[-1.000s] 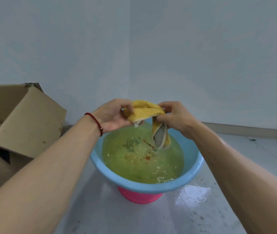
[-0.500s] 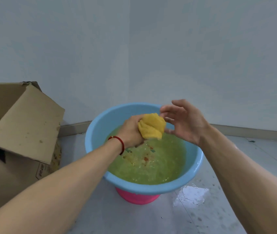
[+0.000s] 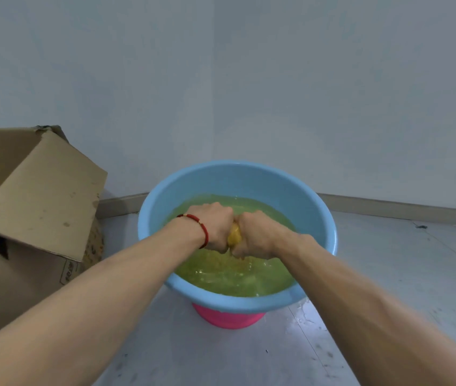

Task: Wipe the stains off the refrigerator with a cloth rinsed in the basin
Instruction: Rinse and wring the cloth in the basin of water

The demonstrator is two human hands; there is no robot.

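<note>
Squeezing hard here: both fists are clenched round the yellow cloth (image 3: 234, 234), left hand (image 3: 212, 226) and right hand (image 3: 257, 235) pressed knuckle to knuckle with only a sliver of the cloth poking out between them. The left wrist has a red bracelet (image 3: 199, 224) on it. The hands sit right over the middle of the blue basin (image 3: 282, 188), low enough that they look about level with the water, though I can't tell if the knuckles are actually dipped in.

The basin's rim rings the hands with open water on every side, more of it toward the far wall of the basin than the near one. It's filled with murky yellow-green water (image 3: 238, 277), rippled and splashy just under the fists. The basin is perched on a pink base (image 3: 228, 319) that's narrower than the rim.

Out from there: grey floor (image 3: 221, 358) with a wet shiny patch just right of the pink base, open floor on the right side. On the left, a cardboard box (image 3: 34, 218) stands near the basin, one flap tilted out toward it. A pale wall (image 3: 277, 93) runs behind the lot, baseboard just beyond the basin's far rim.
</note>
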